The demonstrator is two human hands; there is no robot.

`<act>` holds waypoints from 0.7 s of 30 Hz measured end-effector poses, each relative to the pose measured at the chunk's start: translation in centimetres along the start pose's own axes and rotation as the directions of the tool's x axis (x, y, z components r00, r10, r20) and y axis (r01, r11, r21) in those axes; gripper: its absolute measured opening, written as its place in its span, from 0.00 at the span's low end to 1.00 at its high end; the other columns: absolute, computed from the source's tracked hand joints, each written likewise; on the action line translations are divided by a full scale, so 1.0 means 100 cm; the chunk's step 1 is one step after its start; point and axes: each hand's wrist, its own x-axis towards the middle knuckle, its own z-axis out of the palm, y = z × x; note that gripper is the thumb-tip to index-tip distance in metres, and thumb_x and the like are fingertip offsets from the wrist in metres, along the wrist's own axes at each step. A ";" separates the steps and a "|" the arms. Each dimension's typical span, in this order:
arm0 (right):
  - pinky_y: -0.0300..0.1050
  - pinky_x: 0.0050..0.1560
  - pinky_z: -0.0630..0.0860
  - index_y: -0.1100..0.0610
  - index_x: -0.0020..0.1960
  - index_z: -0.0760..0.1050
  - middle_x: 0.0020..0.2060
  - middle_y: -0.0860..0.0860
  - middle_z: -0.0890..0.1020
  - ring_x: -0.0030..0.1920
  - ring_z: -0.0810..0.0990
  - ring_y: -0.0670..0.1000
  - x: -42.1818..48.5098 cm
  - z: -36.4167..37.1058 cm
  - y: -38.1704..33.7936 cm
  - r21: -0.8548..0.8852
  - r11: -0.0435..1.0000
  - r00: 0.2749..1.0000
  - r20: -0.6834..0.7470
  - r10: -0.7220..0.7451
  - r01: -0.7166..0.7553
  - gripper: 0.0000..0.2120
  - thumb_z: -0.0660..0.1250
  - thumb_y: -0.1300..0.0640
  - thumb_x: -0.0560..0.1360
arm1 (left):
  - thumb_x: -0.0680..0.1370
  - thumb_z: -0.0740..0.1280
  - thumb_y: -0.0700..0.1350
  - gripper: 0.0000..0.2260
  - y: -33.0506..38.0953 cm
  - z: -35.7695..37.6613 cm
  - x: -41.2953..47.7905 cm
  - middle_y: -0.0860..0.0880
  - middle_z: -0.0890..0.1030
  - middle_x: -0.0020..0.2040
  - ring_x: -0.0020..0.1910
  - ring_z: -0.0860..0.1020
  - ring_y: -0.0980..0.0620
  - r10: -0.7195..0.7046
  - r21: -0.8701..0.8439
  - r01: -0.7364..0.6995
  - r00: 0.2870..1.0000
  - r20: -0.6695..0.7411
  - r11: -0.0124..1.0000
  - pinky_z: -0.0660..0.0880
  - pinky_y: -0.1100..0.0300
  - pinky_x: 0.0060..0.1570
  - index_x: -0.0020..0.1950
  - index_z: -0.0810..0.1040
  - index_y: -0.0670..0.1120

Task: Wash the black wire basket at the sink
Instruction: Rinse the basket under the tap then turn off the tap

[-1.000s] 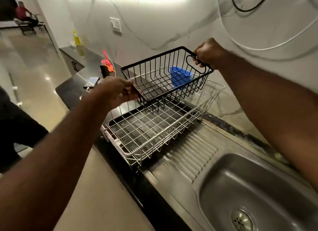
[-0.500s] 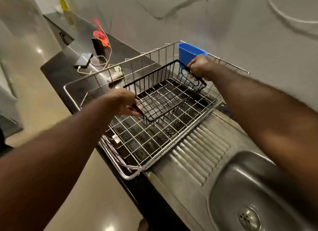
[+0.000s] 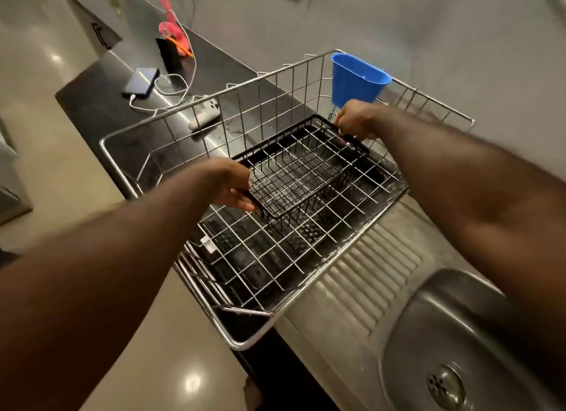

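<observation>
Dark stone bench (image 3: 92,95) runs along the marbled wall to a steel sink (image 3: 459,334). On it stands a chrome dish rack (image 3: 242,345) with the black wire basket (image 3: 294,178) low inside, though whether its feet rest on the rack's wires or hang just above is hard to tell. To reach the bowl cleanly, the person should probably lift it level until it clears the rack's rim and the blue cup (image 3: 355,80). The left hand (image 3: 226,184) has its grip curled closed round the near end, and the right hand (image 3: 355,119) wraps the far handle.
</observation>
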 end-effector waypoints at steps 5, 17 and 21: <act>0.42 0.37 0.75 0.61 0.55 0.76 0.46 0.56 0.80 0.42 0.79 0.50 0.002 0.005 -0.001 0.029 1.000 1.000 0.016 -0.003 0.002 0.09 0.59 0.63 0.79 | 0.84 0.55 0.35 0.08 -0.002 -0.004 0.009 0.35 0.78 0.46 0.42 0.81 0.43 -0.002 0.020 0.002 1.000 0.028 1.000 0.82 0.51 0.42 0.60 0.69 0.33; 0.42 0.42 0.79 0.58 0.52 0.79 0.50 0.55 0.81 0.51 0.81 0.52 0.006 0.009 0.005 0.038 0.999 0.999 -0.022 -0.029 0.030 0.08 0.64 0.65 0.76 | 0.83 0.60 0.37 0.06 -0.008 -0.012 0.009 0.35 0.80 0.46 0.42 0.81 0.44 0.006 0.044 -0.010 0.996 0.091 0.999 0.80 0.53 0.43 0.50 0.72 0.37; 0.41 0.41 0.78 0.57 0.54 0.80 0.49 0.54 0.82 0.49 0.81 0.51 0.006 0.009 0.005 0.018 0.999 0.998 -0.040 -0.050 0.051 0.10 0.64 0.66 0.76 | 0.82 0.63 0.38 0.05 -0.009 -0.015 0.008 0.34 0.80 0.49 0.44 0.81 0.42 -0.006 0.065 -0.001 0.994 0.110 0.998 0.81 0.52 0.41 0.52 0.74 0.36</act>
